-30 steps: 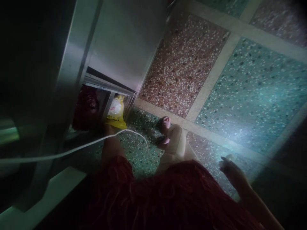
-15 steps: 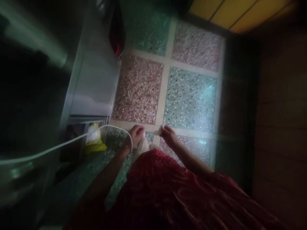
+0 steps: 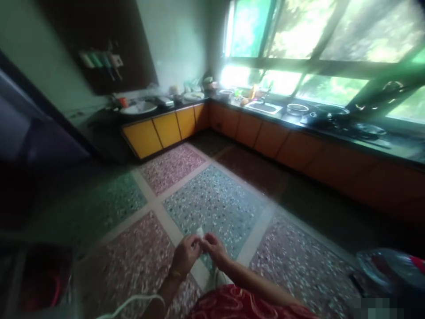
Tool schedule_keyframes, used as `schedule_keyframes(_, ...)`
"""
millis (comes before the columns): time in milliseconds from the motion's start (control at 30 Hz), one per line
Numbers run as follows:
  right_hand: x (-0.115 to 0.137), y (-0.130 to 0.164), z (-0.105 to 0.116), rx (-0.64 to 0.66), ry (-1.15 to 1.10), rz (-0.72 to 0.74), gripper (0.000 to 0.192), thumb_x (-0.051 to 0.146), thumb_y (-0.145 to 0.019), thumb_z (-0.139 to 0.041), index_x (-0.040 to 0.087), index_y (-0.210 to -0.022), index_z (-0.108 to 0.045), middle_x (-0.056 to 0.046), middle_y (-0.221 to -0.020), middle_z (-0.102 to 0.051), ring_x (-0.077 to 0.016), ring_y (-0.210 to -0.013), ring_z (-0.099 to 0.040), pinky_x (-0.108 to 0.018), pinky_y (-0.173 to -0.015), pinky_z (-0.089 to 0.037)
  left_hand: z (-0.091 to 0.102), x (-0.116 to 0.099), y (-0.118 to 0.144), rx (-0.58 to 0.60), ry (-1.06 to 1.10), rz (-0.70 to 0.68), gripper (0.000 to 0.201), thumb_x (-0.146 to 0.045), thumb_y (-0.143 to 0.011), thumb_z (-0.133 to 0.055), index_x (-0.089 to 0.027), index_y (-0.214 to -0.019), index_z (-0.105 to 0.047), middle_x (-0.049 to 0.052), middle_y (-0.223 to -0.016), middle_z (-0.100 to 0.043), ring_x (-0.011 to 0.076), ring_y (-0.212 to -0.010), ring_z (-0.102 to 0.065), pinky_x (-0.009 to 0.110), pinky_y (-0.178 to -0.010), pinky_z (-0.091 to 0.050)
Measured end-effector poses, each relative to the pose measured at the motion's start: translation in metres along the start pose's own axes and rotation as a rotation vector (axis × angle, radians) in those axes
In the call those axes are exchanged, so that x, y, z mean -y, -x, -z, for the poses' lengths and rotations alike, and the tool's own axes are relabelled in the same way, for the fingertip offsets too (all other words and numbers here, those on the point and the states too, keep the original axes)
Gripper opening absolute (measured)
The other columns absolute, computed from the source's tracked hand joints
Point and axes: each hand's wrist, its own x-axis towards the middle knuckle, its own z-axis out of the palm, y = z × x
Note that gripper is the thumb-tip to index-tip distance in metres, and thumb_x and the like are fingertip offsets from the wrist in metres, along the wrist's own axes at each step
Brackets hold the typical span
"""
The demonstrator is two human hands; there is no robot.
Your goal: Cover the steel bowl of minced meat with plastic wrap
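Observation:
My left hand (image 3: pixel 186 254) and my right hand (image 3: pixel 215 248) meet low in the middle of the view, fingertips together. Between them they pinch a small white piece (image 3: pixel 199 232), too small and blurred to tell what it is. A bangle sits on my left wrist. My red patterned garment (image 3: pixel 239 305) fills the bottom edge below the arms. A white cord (image 3: pixel 133 303) loops at the bottom left beside my left forearm.
Speckled terrazzo floor (image 3: pixel 212 199) in pink and green squares spreads ahead. Orange cabinets (image 3: pixel 159 130) run along two walls under a dark counter with a sink (image 3: pixel 264 106), pans and dishes. Large windows (image 3: pixel 299 40) are behind. A dark appliance (image 3: pixel 20 146) stands left; a plastic bag (image 3: pixel 388 268) lies right.
The view has swung up from the floor beside the steel appliance to the whole kitchen. My hands, apart a second ago, have come together on the small white piece.

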Motion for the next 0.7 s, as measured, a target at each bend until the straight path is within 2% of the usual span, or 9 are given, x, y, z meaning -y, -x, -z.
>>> schedule_keyframes(100, 0.033, -0.061, 0.026, 0.015, 0.023, 0.065, 0.062, 0.075, -0.050, -0.069, 0.018, -0.061, -0.048, 0.005, -0.051, -0.046, -0.0077, -0.050, -0.041, -0.023, -0.051, -0.030, -0.004, -0.015, -0.078, 0.014, 0.033, 0.011, 0.019, -0.032, -0.080, -0.052, -0.020, -0.071, -0.063, 0.005, -0.071, -0.062, 0.0195, -0.070, -0.058, 0.029, -0.068, -0.045)
schedule_keyframes(200, 0.075, -0.119, 0.046, 0.045, -0.026, 0.096, 0.057, 0.070, -0.055, -0.070, 0.019, -0.066, -0.047, 0.006, -0.050, -0.047, -0.0087, -0.048, -0.042, -0.023, -0.049, -0.031, -0.003, -0.028, -0.150, 0.041, 0.149, 0.083, 0.021, -0.036, -0.077, -0.051, -0.020, -0.069, -0.061, 0.001, -0.063, -0.058, 0.0166, -0.058, -0.053, 0.026, -0.059, -0.043)
schedule_keyframes(267, 0.103, -0.154, 0.059, 0.003, -0.010, 0.140, 0.052, 0.065, -0.057, -0.072, 0.019, -0.065, -0.049, 0.006, -0.050, -0.046, -0.0083, -0.049, -0.041, -0.023, -0.049, -0.031, -0.002, -0.036, -0.195, 0.054, 0.196, 0.093, 0.021, -0.036, -0.075, -0.051, -0.020, -0.068, -0.062, 0.001, -0.062, -0.058, 0.0163, -0.058, -0.053, 0.026, -0.058, -0.043)
schedule_keyframes(400, 0.146, -0.222, 0.084, -0.054, -0.010, 0.167, 0.049, 0.062, -0.058, -0.071, 0.019, -0.061, -0.048, 0.005, -0.051, -0.045, -0.0084, -0.050, -0.041, -0.023, -0.051, -0.032, -0.002, -0.042, -0.284, -0.069, 0.209, 0.089, 0.020, -0.037, -0.070, -0.053, -0.020, -0.067, -0.063, 0.000, -0.062, -0.058, 0.0166, -0.061, -0.054, 0.027, -0.061, -0.044)
schedule_keyframes(500, 0.165, -0.279, 0.100, -0.051, -0.077, 0.140, 0.051, 0.065, -0.059, -0.071, 0.019, -0.064, -0.049, 0.004, -0.054, -0.048, -0.0101, -0.052, -0.044, -0.025, -0.053, -0.036, -0.003, -0.033, -0.355, -0.132, 0.387, 0.205, 0.020, -0.040, -0.065, -0.054, -0.020, -0.064, -0.057, -0.003, -0.056, -0.049, 0.0140, -0.054, -0.048, 0.025, -0.055, -0.041)
schedule_keyframes(600, 0.183, -0.346, 0.110, -0.046, -0.094, 0.148, 0.053, 0.064, -0.055, -0.074, 0.018, -0.065, -0.051, 0.002, -0.058, -0.053, -0.0115, -0.056, -0.048, -0.026, -0.059, -0.039, -0.003, -0.021, -0.431, -0.073, 0.715, 0.284, 0.021, -0.041, -0.066, -0.054, -0.020, -0.066, -0.051, -0.003, -0.060, -0.048, 0.0128, -0.056, -0.048, 0.025, -0.057, -0.043)
schedule_keyframes(700, 0.216, -0.414, 0.122, -0.044, -0.191, 0.132, 0.051, 0.059, -0.054, -0.078, 0.018, -0.066, -0.050, 0.001, -0.061, -0.054, -0.0125, -0.060, -0.050, -0.027, -0.063, -0.039, 0.000, -0.016, -0.512, 0.131, 0.827, 0.230, 0.023, -0.041, -0.065, -0.060, -0.019, -0.068, -0.053, 0.001, -0.072, -0.054, 0.0139, -0.066, -0.052, 0.025, -0.063, -0.046)
